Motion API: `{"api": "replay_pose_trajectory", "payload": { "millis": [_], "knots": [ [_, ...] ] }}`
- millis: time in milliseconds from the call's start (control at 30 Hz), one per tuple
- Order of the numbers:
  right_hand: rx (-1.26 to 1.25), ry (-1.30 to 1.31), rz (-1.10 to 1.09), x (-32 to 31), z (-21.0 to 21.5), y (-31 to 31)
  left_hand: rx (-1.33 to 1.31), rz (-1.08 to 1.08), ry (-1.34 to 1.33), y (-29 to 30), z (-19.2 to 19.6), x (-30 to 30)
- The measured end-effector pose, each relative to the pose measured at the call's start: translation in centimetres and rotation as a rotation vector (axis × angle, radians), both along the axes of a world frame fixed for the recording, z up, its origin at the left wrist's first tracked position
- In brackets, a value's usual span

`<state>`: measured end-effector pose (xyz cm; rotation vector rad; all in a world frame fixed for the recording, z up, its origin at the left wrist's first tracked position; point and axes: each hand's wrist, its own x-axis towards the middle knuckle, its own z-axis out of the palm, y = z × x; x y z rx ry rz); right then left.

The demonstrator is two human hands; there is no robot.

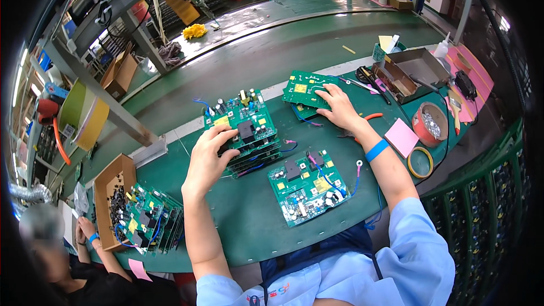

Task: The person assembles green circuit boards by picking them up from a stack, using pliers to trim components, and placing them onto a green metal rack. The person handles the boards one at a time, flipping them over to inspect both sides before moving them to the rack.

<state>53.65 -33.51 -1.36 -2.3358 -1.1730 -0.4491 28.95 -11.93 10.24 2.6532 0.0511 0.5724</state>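
Observation:
My left hand [208, 156] rests on the near edge of a stack of green circuit boards [245, 127], fingers curled around the top board's black part. My right hand [338, 107] lies flat on another green circuit board [303, 89], which sits on a second board further right. A blue band is on that wrist. A single green circuit board [306, 186] with black parts and a blue wire lies on the green table [243, 221] just in front of me, untouched.
A cardboard box of small black parts [109, 198] and a leaning stack of boards [152, 221] stand at the left, near another person's hands [85, 229]. At the right are a metal tray [411, 71], a red tin [430, 124], a tape roll [420, 162], pink notes [401, 137] and pliers.

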Motion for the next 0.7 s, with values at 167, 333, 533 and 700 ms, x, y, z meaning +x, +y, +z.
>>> {"api": "replay_pose_trajectory", "payload": {
  "millis": [167, 333, 533, 700],
  "knots": [
    [0.017, -0.061, 0.026, -0.7, -0.4, 0.7, 0.098, 0.038, -0.138, -0.3, -0.2, 0.1],
    [0.045, -0.066, 0.02, -0.7, -1.2, 1.2, 0.053, 0.015, -0.286, -1.8, 0.7, -0.5],
    [0.045, -0.058, 0.006, -1.1, -1.1, 1.1, 0.05, -0.331, -0.13, -6.0, 0.3, -0.7],
    [0.049, -0.068, -0.008, -1.3, -1.2, 1.1, 0.061, -0.427, -0.016, -8.5, -3.1, 0.9]
  ]
}}
